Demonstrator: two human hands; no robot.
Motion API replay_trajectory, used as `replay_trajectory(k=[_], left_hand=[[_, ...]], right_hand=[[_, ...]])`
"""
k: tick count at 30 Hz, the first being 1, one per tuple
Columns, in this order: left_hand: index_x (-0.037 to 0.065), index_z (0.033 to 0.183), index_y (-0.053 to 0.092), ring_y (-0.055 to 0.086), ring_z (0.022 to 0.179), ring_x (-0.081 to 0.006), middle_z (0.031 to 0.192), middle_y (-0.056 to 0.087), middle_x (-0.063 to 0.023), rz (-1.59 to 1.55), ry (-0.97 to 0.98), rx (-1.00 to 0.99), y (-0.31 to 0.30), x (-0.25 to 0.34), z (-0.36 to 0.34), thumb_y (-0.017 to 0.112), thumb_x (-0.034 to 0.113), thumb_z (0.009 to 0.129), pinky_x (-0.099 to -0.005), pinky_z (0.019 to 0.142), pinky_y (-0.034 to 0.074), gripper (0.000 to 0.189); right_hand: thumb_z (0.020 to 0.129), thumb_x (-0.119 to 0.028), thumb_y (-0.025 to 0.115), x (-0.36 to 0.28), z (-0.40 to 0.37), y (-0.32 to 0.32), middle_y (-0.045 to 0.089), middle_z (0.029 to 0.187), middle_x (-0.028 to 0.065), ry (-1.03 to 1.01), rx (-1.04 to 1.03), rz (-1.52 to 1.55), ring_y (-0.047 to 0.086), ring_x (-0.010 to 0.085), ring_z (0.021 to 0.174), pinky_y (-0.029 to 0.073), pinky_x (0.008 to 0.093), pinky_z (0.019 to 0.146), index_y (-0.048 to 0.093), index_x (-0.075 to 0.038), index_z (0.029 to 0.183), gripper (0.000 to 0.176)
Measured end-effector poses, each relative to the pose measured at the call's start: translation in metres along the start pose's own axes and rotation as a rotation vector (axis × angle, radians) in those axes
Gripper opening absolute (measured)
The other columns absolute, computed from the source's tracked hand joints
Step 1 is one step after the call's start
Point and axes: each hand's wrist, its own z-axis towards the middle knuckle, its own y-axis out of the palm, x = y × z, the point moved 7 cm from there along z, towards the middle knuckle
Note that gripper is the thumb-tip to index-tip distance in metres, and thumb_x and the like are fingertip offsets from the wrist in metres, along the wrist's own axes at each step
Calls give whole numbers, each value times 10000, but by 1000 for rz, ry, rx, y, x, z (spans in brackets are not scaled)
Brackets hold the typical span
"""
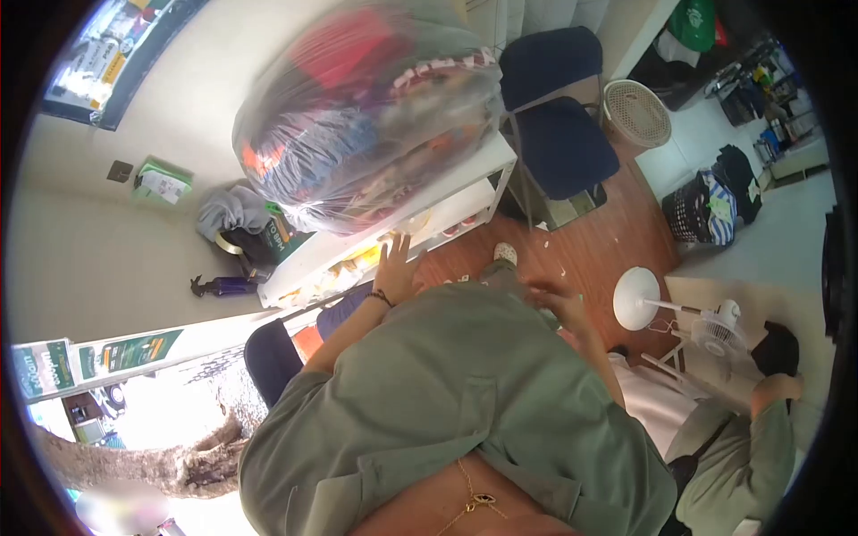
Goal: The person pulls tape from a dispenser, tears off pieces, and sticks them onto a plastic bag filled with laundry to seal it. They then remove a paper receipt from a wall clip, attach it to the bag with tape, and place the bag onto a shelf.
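Note:
My left hand [394,271], with a dark bracelet at the wrist, has its fingers spread at the edge of a white shelf unit [499,170]. Nothing is held in it. Yellow and white items [362,259] lie on the shelf beside those fingers. On top of the unit rests a large clear plastic bag [357,116] stuffed with colourful cloth or soft things. My right hand [563,308] hangs in front of my body above the floor. Its fingers look loosely apart, slightly blurred, and no held object shows.
Dark blue chairs [567,147] stand beyond the shelf, beside a beige basket [636,114]. To the right are a white fan [715,330] and a laundry basket [684,219] with clothes. Another person's sleeve [746,473] is at lower right. A spray bottle [223,286] sits at the left.

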Motion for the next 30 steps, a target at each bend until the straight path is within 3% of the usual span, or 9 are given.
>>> replay_trajectory(k=[2, 5, 9, 11, 17, 20, 25, 28, 30], left_hand=[[255, 1413, 472, 190, 1432, -416, 1540, 251, -198, -93, -51, -44, 46, 1, -11, 633, 526, 813, -597, 1113, 242, 678], [231, 1342, 526, 246, 1413, -385, 1482, 343, -190, -203, -40, -191, 73, 3, -18, 592, 491, 848, -606, 1093, 269, 562], [226, 1296, 569, 304, 1387, -353, 1444, 411, -154, -190, 119, -315, 100, -14, -9, 595, 451, 855, -604, 1069, 301, 496], [261, 1299, 578, 327, 1377, -357, 1421, 430, -167, -112, 152, -226, 76, -18, -7, 604, 481, 856, -618, 1066, 301, 495], [190, 1189, 655, 456, 1282, -325, 1310, 555, -124, -283, 222, 194, -25, -4, 22, 672, 295, 833, -534, 1031, 350, 371], [172, 1121, 669, 499, 1220, -291, 1225, 602, -74, -282, 374, 472, -132, 17, 40, 681, 214, 822, -516, 989, 371, 302], [142, 1040, 666, 527, 1187, -278, 1202, 614, -71, 105, 434, 925, -322, 46, 60, 699, 172, 783, -450, 950, 381, 260], [139, 1090, 642, 508, 1219, -303, 1222, 602, -88, 257, 430, 988, -368, 54, 101, 707, 200, 772, -478, 959, 383, 331], [141, 1124, 625, 506, 1220, -308, 1225, 597, -96, 328, 441, 1003, -377, 60, 133, 712, 214, 762, -497, 968, 382, 379]], right_hand=[[754, -76, 633, 36, -41, -35, 685, 892, 143, 52, -296, 470, 660, 171, 725, 513, 318, 591, 660, 47, 1006, 281], [734, -14, 593, 102, -104, -69, 651, 804, 108, 570, 45, -317, 576, 143, 586, 468, 314, 515, 631, 28, 881, 158], [759, -50, 583, 145, -109, -37, 659, 831, 119, 527, 182, -444, 591, 167, 634, 474, 330, 556, 635, 23, 905, 171], [772, -69, 578, 156, -101, -23, 663, 844, 125, 476, 216, -429, 598, 179, 658, 477, 338, 577, 637, 20, 917, 180], [810, -123, 563, 160, -82, -5, 676, 885, 141, 403, 246, -424, 621, 214, 729, 486, 361, 639, 643, 12, 954, 213], [829, -151, 556, 155, -74, 0, 682, 905, 150, 390, 236, -438, 632, 232, 765, 490, 373, 670, 646, 8, 972, 232], [860, -196, 543, 138, -72, 2, 692, 938, 163, 412, 184, -487, 651, 261, 824, 498, 393, 722, 651, 2, 1002, 266], [879, -224, 536, 95, -77, 1, 698, 958, 171, 514, 38, -609, 662, 279, 860, 502, 405, 753, 653, -2, 1021, 288], [892, -242, 531, 34, -81, 15, 702, 972, 177, 639, -233, -869, 670, 291, 884, 505, 412, 774, 655, -5, 1033, 303]])
